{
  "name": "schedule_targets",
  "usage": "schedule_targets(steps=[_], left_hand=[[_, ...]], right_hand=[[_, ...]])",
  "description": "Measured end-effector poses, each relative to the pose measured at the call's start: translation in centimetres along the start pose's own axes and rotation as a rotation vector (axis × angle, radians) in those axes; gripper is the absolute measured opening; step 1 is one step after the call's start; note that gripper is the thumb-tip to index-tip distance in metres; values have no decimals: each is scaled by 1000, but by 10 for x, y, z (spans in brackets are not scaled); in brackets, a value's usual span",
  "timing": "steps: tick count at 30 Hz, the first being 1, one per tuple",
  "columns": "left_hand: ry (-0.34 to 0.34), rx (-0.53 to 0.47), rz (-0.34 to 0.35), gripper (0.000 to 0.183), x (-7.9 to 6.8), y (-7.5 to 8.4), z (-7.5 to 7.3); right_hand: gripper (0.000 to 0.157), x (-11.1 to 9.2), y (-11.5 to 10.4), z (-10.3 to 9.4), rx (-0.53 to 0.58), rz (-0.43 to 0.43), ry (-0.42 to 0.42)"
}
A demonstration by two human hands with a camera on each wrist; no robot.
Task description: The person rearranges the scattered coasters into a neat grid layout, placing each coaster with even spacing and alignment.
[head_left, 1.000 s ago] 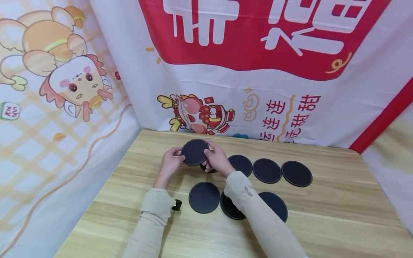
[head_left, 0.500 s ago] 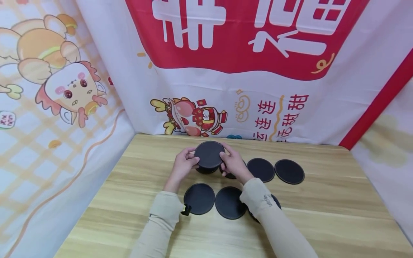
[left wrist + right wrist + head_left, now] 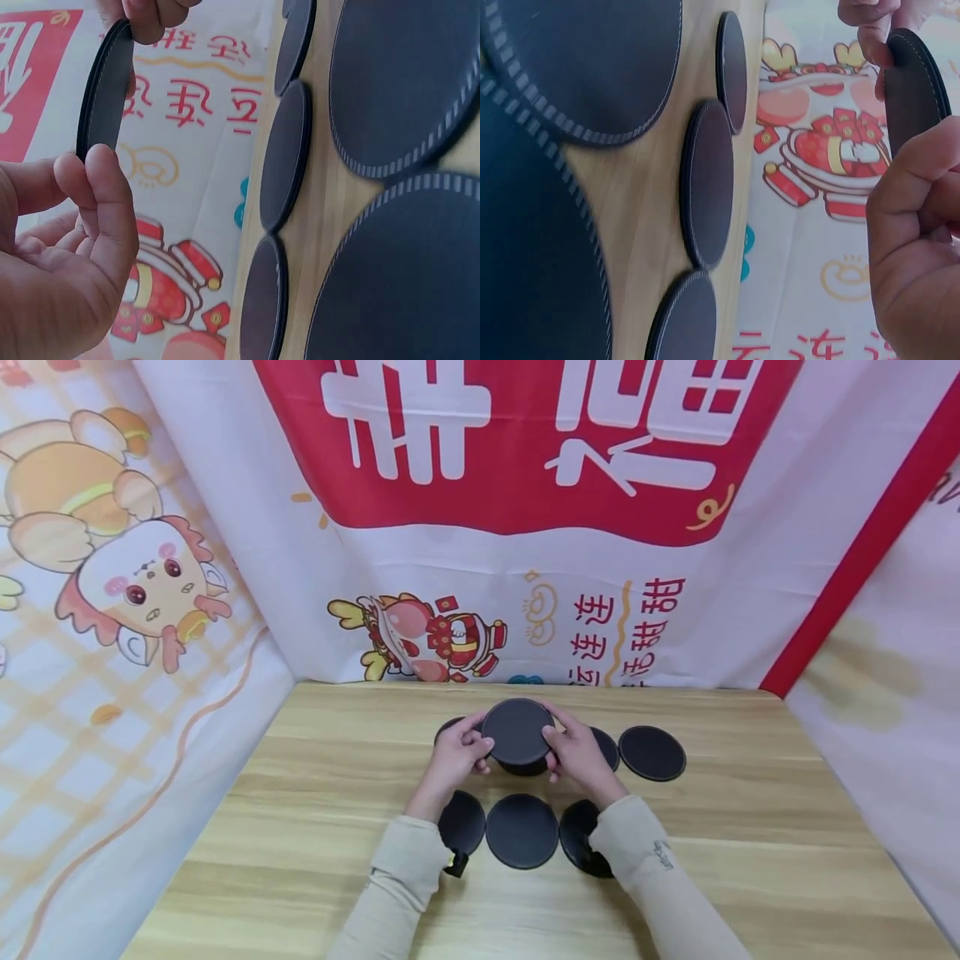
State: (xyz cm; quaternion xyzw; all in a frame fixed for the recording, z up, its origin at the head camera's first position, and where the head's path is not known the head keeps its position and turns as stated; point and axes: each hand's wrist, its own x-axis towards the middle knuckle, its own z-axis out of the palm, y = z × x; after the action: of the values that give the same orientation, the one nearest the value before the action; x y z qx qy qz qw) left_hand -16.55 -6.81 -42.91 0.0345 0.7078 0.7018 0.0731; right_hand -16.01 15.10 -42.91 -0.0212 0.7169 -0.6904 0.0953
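Note:
A round black coaster [image 3: 517, 732] with a stitched edge is held up between my two hands over the far row of coasters. The left hand [image 3: 456, 758] pinches its left edge between thumb and fingers. On the opposite edge, the right hand [image 3: 587, 758] grips it the same way. In the left wrist view, the held coaster [image 3: 106, 94] stands well away from the tabletop, its face tilted. Directly below it in the head view, another black coaster [image 3: 522, 769] shows only its near edge. The left hand partly covers the row's leftmost coaster [image 3: 447, 725].
Further right in the far row lie two black coasters, one partly behind the right hand and one at the end [image 3: 652, 753]. A nearer row has three, including a middle coaster [image 3: 522, 832]; sleeves overlap its outer ones. A printed cloth [image 3: 495, 560] hangs behind the wooden table [image 3: 300, 827].
Both hands have carried the coaster rightward along the far row, from its left end to over its second coaster. The head view has turned slightly right. Both grips are unchanged.

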Motion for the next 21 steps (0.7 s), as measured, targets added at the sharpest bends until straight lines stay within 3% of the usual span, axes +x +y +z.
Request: schedule_targets(steps=[12, 21], left_hand=[[-151, 48, 44, 56, -7, 4, 36], [-233, 15, -19, 59, -9, -4, 68]], right_hand=[[51, -27, 6, -38, -3, -12, 58], [50, -50, 13, -68, -65, -29, 80]])
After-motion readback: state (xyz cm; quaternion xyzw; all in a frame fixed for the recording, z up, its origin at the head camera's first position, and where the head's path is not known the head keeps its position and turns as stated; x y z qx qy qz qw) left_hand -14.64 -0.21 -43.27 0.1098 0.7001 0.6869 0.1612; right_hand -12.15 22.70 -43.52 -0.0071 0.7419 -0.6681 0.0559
